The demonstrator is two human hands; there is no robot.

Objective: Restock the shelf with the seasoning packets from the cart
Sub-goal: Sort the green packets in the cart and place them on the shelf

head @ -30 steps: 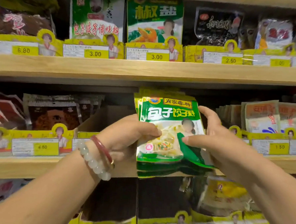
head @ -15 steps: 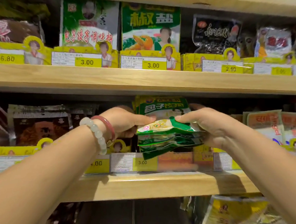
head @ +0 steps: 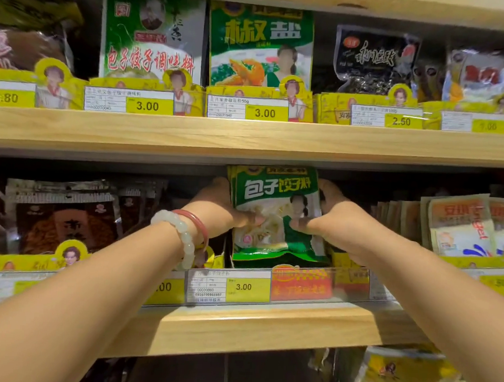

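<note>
A stack of green seasoning packets [head: 277, 192] stands upright on the middle wooden shelf [head: 255, 328], behind a 3.00 price tag [head: 228, 287]. My left hand [head: 220, 209] grips the stack's left edge, thumb across the front. On the other side my right hand [head: 334, 218] grips the right edge, its thumb also on the front packet. The lower edge of the stack sits just behind the clear tag rail. The cart is out of view.
Dark brown packets [head: 65, 219] fill the slot to the left, orange and white packets [head: 462, 228] the slot to the right. The upper shelf [head: 247, 138] hangs close above the stack and carries more green packets [head: 261, 45]. Yellow bags [head: 404, 377] lie on the shelf below.
The stack was lifted from below shelf height into the middle shelf slot and stood upright from a tilted-flat pose. Both hands stayed on its sides and moved inward.
</note>
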